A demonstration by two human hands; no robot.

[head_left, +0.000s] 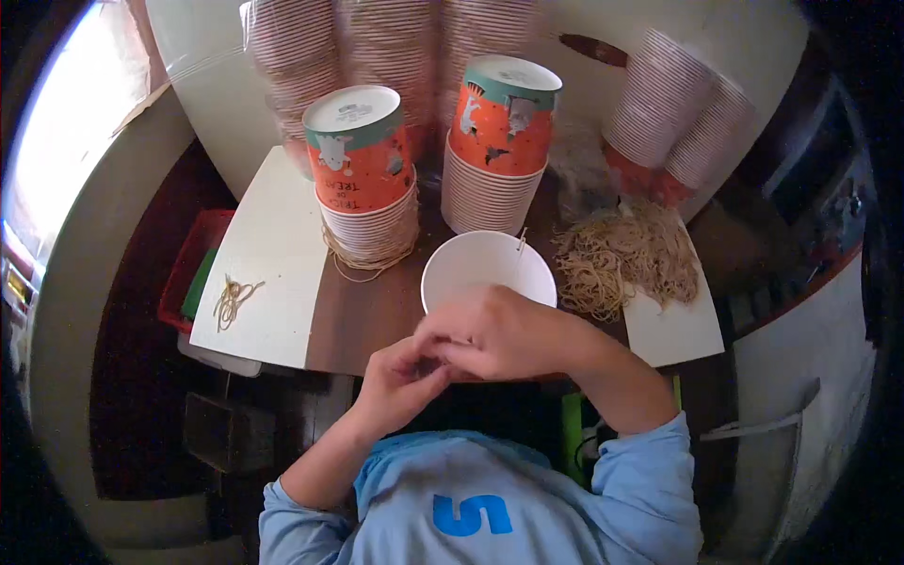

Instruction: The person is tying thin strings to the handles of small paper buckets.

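One feed on my monitor: the left of two head-worn fisheyes. I look from the wearer's eye level, steeply down and forward. Shirt front (461,471) lies nearest, cut off at the lower edge. Left hand (400,388) and right hand (494,330) sit mid-frame, close range. Counter (350,320) just beyond, viewed from above at a slant; wrapped cup stacks (388,47) behind it run out through the top edge. Sides bow outward, corners black. Picture upright, unmirrored.

From remote feed I see inverted lettering (344,195) on L orange tub (372,165), fine print (354,112) on both tubs' bases (518,71), blue no. (471,515) on shirt (414,485).
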